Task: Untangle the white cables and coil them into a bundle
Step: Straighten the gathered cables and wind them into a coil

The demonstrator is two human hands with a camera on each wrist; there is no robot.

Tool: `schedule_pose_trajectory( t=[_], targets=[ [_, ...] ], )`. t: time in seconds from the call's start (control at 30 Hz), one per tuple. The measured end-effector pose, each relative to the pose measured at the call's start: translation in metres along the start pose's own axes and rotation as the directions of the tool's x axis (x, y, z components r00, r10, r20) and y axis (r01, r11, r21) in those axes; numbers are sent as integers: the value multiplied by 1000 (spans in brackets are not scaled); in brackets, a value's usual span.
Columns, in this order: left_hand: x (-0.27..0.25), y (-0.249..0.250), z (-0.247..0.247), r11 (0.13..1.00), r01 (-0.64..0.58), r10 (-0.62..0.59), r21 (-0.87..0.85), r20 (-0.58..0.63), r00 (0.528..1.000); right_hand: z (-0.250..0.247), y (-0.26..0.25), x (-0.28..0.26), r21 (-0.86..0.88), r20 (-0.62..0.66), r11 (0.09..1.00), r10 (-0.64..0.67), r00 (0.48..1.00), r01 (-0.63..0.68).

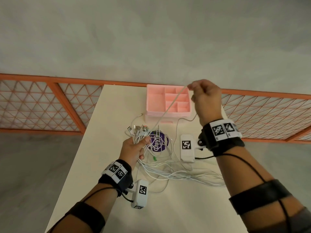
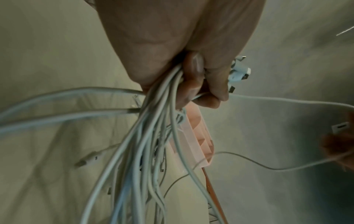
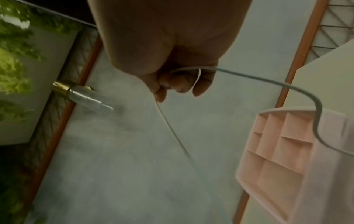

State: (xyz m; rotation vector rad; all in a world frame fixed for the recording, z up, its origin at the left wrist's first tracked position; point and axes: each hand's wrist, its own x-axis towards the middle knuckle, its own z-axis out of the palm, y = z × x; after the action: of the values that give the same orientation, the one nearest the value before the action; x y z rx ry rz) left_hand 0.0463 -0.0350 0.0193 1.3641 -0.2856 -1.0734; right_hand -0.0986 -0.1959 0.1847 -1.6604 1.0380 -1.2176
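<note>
My left hand (image 1: 135,149) grips a bunch of white cables (image 1: 138,134) near their plug ends, which fan out above the fist. In the left wrist view the fingers (image 2: 197,84) curl round the cable bunch (image 2: 153,136), whose strands trail down to the table. More loose cable (image 1: 176,174) lies tangled on the white table (image 1: 104,165). My right hand (image 1: 204,98) is raised over the far table edge and pinches a single white cable (image 1: 168,108) stretched taut up from the bunch. The right wrist view shows that single cable (image 3: 172,133) running through the curled fingers (image 3: 184,81).
A pink compartment tray (image 1: 155,101) stands at the table's far edge, under the taut cable. A purple round label (image 1: 159,140) lies beneath the cables. An orange lattice railing (image 1: 42,105) runs behind the table, with grey floor beyond.
</note>
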Motion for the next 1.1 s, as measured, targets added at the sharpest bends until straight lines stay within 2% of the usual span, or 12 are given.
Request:
schedule_pose_trajectory(
  t=[0.13,0.23,0.33,0.37,0.43,0.5,0.57,0.7,0.8,0.87,1.03,1.1],
  targets=[
    [2,1,-3,1000,-2,2,9,-27,1000,-23,3,13,46,-218,999,26,976,-16],
    [1,2,0,1000,-10,11,21,-28,1000,-38,23,16,-94,-256,992,56,965,-82],
    [-3,8,7,999,-41,41,25,-12,999,-44,52,5,-468,-103,876,82,991,-121],
    [-4,11,9,998,-55,55,33,2,999,-41,57,-3,-574,-32,816,56,998,-64],
    [-7,15,16,995,-86,84,57,36,996,-30,61,-22,-612,118,780,-71,990,129],
    [-7,17,22,989,-120,115,87,60,992,-15,59,-42,-599,289,714,-229,929,362],
    [-7,17,25,983,-142,134,115,78,988,1,55,-60,-626,431,590,-283,857,509],
    [-8,18,28,982,-143,134,125,78,988,19,52,-74,-662,553,431,-271,788,613],
    [-8,17,26,982,-133,125,133,66,990,26,61,-75,-626,685,337,-194,702,703],
    [-9,15,24,984,-122,116,127,53,992,29,67,-73,-607,718,387,-106,688,693],
    [-11,9,15,993,-91,88,69,45,995,25,73,-69,-483,743,767,103,661,423],
    [-13,7,14,993,-92,89,69,56,994,24,76,-73,-435,771,811,112,627,391]
  ],
)
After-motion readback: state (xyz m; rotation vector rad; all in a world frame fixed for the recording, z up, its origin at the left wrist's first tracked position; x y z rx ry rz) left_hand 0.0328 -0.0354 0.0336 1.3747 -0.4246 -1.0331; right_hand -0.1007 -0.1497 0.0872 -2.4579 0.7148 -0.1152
